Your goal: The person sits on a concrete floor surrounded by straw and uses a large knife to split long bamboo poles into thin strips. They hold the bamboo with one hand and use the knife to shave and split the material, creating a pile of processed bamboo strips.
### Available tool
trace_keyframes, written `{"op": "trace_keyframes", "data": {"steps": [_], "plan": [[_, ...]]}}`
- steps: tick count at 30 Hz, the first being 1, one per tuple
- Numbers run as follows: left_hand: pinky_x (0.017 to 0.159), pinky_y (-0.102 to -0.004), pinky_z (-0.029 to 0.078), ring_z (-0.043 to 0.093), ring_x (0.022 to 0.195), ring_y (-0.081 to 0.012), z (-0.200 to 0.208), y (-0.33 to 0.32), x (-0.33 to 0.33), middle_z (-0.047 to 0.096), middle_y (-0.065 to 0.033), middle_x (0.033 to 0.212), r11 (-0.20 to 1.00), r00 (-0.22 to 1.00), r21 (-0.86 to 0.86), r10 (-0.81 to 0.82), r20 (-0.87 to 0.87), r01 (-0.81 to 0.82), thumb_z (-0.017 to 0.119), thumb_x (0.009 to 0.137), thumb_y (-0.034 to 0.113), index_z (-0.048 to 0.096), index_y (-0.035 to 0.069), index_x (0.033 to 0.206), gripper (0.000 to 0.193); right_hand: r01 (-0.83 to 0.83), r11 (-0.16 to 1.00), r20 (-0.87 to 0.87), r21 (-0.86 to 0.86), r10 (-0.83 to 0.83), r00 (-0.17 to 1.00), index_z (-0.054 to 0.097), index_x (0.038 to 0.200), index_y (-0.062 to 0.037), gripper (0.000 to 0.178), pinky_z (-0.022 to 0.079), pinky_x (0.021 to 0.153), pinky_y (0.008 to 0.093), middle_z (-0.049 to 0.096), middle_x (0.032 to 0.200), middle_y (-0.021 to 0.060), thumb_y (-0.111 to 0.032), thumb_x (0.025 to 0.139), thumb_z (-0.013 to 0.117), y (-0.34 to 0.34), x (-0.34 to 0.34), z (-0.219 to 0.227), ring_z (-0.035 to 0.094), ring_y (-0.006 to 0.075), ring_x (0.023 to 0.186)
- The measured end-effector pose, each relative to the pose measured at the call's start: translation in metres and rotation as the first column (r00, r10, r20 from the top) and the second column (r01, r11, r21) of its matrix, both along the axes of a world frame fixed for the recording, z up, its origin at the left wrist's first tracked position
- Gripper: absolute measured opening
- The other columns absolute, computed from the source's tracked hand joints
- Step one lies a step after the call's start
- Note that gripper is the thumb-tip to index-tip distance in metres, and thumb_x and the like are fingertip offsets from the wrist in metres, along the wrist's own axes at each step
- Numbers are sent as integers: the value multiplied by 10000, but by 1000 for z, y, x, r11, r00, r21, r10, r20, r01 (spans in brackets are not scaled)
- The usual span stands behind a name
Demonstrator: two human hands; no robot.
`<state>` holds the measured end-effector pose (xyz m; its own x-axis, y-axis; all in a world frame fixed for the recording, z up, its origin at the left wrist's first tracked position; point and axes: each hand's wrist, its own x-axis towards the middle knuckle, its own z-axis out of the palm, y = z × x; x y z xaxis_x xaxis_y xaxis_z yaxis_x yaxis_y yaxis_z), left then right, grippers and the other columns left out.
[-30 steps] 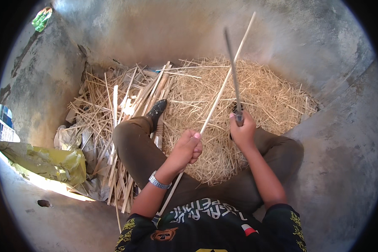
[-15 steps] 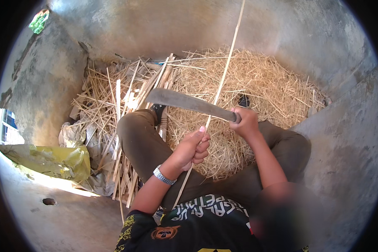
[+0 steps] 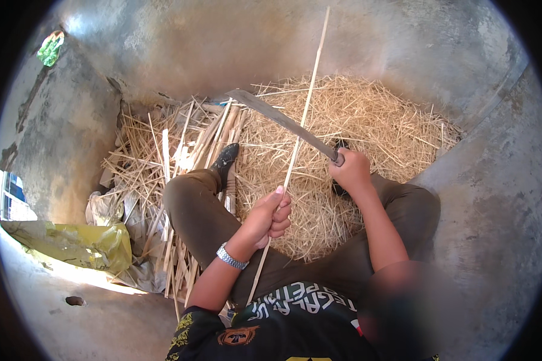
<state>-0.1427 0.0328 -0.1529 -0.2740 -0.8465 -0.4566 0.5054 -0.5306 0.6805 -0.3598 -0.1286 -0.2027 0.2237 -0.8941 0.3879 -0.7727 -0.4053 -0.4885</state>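
Observation:
My left hand is closed around a long, thin pale stick, thumb laid along it. The stick slants from my lap up toward the far wall. In my right hand is the handle of a machete, its broad grey blade reaching up and left. The blade crosses the stick above my left hand; whether the two touch I cannot tell. Beneath both hands lies a heap of pale shavings, between and beyond my bent legs.
Split sticks lie piled to the left, beyond my left knee. A yellow plastic sack rests at the left edge. Concrete walls rise behind the heap, and a small hole shows at lower left.
The machete's blade has swung further up and away, its tip now higher. The stick's far end has come down into view. My left foot shows more.

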Motion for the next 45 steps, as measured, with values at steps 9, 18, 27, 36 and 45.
{"op": "trace_keyframes", "data": {"steps": [9, 18, 27, 36, 45], "plan": [[384, -218, 132, 195, 448, -32, 1, 5, 3, 256, 81, 599, 998, 998, 3, 62, 9, -62, 414, 1097, 450, 408, 171, 855, 369, -186, 982, -38, 5, 186, 982, 698, 707, -85, 147, 501, 563, 394, 626, 575, 86, -212, 780, 700, -7, 0, 3, 635, 230, 518], [384, -221, 128, 196, 452, -33, 3, 5, 0, 251, 84, 603, 999, 999, -20, -30, -32, 29, 380, 1104, 458, 402, 168, 860, 379, 13, 998, -10, 66, -13, 1000, 683, 742, -96, 144, 521, 651, 416, 637, 601, 93, -231, 789, 702, 1, -12, 21, 645, 288, 571], [387, -219, 137, 212, 445, -37, 14, 7, -9, 270, 77, 602, 998, 999, -61, -23, 47, 26, 387, 1099, 462, 411, 169, 873, 371, 152, 974, -29, 165, -149, 988, 692, 717, -98, 170, 459, 561, 393, 600, 564, 102, -231, 822, 685, -104, -67, 62, 573, 213, 508], [382, -231, 147, 215, 435, -44, 3, 13, -13, 281, 66, 596, 997, 996, -16, -70, 55, 70, 378, 1101, 462, 397, 165, 841, 395, -257, 930, -245, -262, 194, 950, 710, 743, -101, 126, 530, 608, 410, 657, 619, 88, -225, 765, 721, -85, -63, 52, 632, 268, 553], [384, -228, 162, 211, 446, -43, -2, 17, -15, 278, 64, 600, 987, 987, 54, -155, 35, 153, 382, 1097, 484, 399, 159, 840, 414, 368, 900, -78, 234, -360, 930, 737, 818, -69, 242, 536, 674, 424, 684, 703, 150, -273, 889, 628, -110, -79, 72, 675, 280, 662]]}}
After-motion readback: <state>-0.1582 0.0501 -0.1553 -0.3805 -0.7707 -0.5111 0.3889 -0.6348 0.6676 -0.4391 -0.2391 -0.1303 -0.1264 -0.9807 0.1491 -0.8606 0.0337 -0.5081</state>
